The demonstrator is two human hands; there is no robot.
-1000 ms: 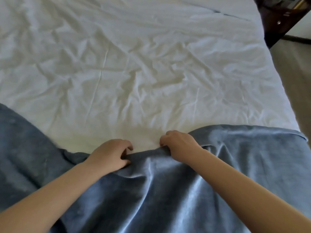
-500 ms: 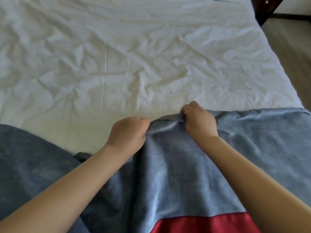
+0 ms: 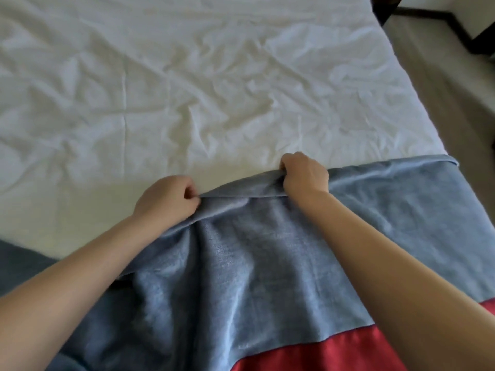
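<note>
A blue blanket (image 3: 241, 263) with a red satin band (image 3: 334, 352) lies over the near part of a bed covered by a wrinkled white sheet (image 3: 187, 89). My left hand (image 3: 166, 199) grips the blanket's far edge with curled fingers. My right hand (image 3: 304, 174) grips the same edge a little further right and further up the bed. The edge bunches into a fold between the two hands. More of the blue blanket (image 3: 16, 261) shows at the lower left.
The bed's right edge (image 3: 417, 103) runs diagonally down the right side. Beyond it lies beige floor (image 3: 442, 76). Dark wooden furniture (image 3: 455, 28) stands at the top right corner.
Both hands have carried the blanket's edge further up the bed and moved apart. The red band has come into view near me.
</note>
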